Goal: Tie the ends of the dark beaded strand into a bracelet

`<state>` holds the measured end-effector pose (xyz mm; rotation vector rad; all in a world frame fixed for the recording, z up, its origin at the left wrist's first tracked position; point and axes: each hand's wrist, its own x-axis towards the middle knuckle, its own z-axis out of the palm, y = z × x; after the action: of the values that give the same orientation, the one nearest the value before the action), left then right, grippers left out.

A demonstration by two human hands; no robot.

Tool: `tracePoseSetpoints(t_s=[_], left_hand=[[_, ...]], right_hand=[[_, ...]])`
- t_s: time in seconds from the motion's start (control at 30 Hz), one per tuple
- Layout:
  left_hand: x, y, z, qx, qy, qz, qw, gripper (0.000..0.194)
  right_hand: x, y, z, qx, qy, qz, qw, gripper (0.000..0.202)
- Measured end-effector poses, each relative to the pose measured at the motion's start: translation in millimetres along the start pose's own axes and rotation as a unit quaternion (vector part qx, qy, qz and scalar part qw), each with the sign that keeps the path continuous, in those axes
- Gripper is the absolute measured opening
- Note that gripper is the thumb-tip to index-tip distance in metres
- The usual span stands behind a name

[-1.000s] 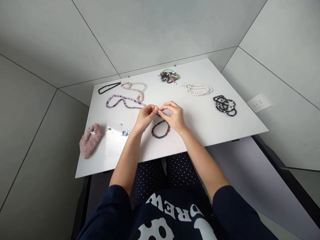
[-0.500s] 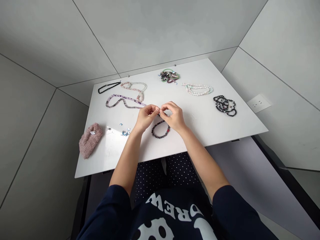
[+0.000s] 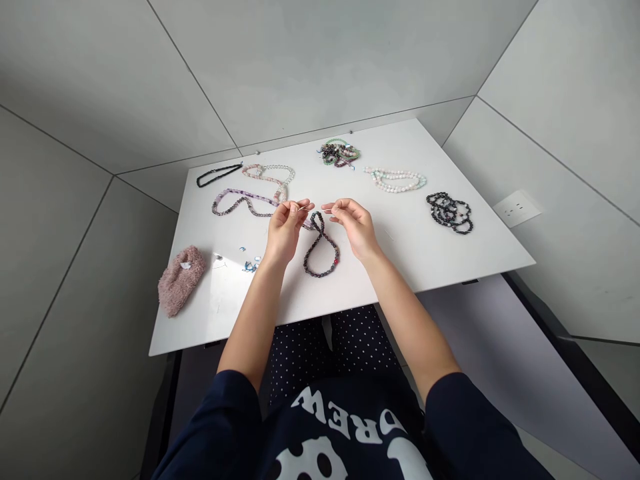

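Note:
My left hand (image 3: 284, 230) is closed in a pinch, and a thin pale thread (image 3: 302, 209) shows at its fingertips. A short way to the right, my right hand (image 3: 356, 228) pinches thumb against fingers in the same manner; the thread there is barely visible. Just below and between the hands, a strand of dark beads (image 3: 323, 275) with one red bead lies on the white table, crossed into a small upper loop and a larger lower one. Close to my left hand lies a purple and grey bead strand (image 3: 245, 193), partly hidden behind it.
Farther back are a black strand (image 3: 219, 175), a pink and clear strand (image 3: 273, 175), a mixed bead pile (image 3: 339, 153) and a pale strand (image 3: 397, 181). Black strands (image 3: 450, 212) lie right. A fuzzy pink pouch-like item (image 3: 181, 281) and blue scraps (image 3: 251, 265) lie left.
My hands have moved apart from fingertips meeting, left hand leftward and right hand rightward. The dark strand's upper loop now shows between them.

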<state>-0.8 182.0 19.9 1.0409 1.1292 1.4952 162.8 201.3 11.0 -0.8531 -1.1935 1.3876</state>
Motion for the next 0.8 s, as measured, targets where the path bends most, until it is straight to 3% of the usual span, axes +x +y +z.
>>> tracePoseSetpoints(t_s=[0.23,0.5,0.8], left_hand=[[-1,3,3.5,-0.072,-0.027,0.016,0.997,0.039],[-5,0,8.5,0.073,-0.030,0.109,0.991,0.039],[-2,-5,3.7,0.109,-0.026,0.117,0.987,0.041]], right_hand=[[-1,-3,-2,0.082,-0.035,0.054,0.995,0.023],[2,2,-2,0.109,-0.024,0.074,0.991,0.028],[7,12,-9,0.055,-0.058,0.073,0.994,0.032]])
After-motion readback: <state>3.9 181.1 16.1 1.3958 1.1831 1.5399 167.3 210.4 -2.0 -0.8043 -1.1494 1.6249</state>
